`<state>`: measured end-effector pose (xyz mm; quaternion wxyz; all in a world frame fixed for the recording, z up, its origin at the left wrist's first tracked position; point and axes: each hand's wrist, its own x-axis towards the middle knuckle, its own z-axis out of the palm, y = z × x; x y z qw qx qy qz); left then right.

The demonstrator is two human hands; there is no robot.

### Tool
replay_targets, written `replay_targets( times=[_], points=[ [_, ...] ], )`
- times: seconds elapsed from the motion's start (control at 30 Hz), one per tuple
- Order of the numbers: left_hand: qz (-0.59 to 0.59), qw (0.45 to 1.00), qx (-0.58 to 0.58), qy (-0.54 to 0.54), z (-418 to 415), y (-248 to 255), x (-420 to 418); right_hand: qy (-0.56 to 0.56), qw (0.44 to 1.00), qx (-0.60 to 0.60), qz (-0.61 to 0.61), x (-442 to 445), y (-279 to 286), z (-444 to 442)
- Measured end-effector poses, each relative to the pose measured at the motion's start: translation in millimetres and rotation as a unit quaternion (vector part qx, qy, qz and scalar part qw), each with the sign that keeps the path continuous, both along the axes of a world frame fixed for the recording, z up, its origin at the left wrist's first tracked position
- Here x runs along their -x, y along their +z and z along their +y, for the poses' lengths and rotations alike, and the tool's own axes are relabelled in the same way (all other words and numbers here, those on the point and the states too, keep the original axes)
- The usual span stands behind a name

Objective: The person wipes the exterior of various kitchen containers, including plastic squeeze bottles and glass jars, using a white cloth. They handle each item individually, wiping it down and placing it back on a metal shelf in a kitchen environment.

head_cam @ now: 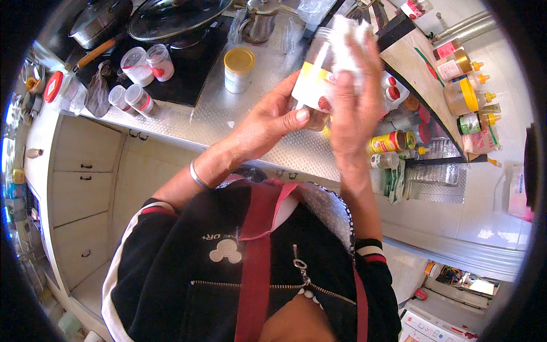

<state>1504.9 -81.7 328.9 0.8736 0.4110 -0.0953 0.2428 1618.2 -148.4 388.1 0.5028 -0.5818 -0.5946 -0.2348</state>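
Note:
A clear jar (314, 77) with a white and yellow label is held up over the metal counter. My left hand (277, 113) grips it low on its left side, the thumb across the lower part. My right hand (357, 98) is blurred and presses a white cloth or paper wad (347, 40) against the jar's right side. A tin with a gold lid (239, 64) stands on the counter to the left of the jar. Behind it is a metal kettle (258, 25). Whether the jar has a lid on cannot be seen.
A dark stovetop (192, 72) at the left bears a lidded pan (177, 19), a saucepan (96, 25) and jars of white powder (137, 68). A red-lidded jar (66, 92) stands at the counter's left end. Bottles and a yellow container (386, 142) crowd the right, beside a shelf (431, 81).

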Motion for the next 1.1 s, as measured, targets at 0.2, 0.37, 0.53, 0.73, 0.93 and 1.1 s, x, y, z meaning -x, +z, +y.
replay_targets(
  times=[0.2,0.37,0.53,0.73,0.93,1.1],
  points=[
    [0.039,0.991,0.125,-0.006,0.8,-0.8,12.2,0.051,0.998,0.022,0.001,14.2,-22.1,2.8],
    [-0.041,0.975,0.217,-0.002,18.1,-15.6,16.0,0.110,0.989,0.094,-0.018,38.5,-43.0,-7.8],
    [0.004,0.988,0.135,0.080,32.5,-8.3,16.5,0.179,0.964,0.192,0.042,42.1,-68.3,-43.1],
    [0.019,0.998,0.035,0.044,25.5,-9.9,10.0,0.045,0.992,0.001,0.115,16.4,8.0,-30.5],
    [0.059,0.996,0.046,0.040,11.5,4.7,18.7,0.014,0.981,0.073,-0.178,28.6,3.2,14.3],
    [0.043,0.985,0.113,0.121,2.8,-8.0,22.7,0.068,0.990,0.079,-0.095,43.9,-26.5,-9.0]
  ],
)
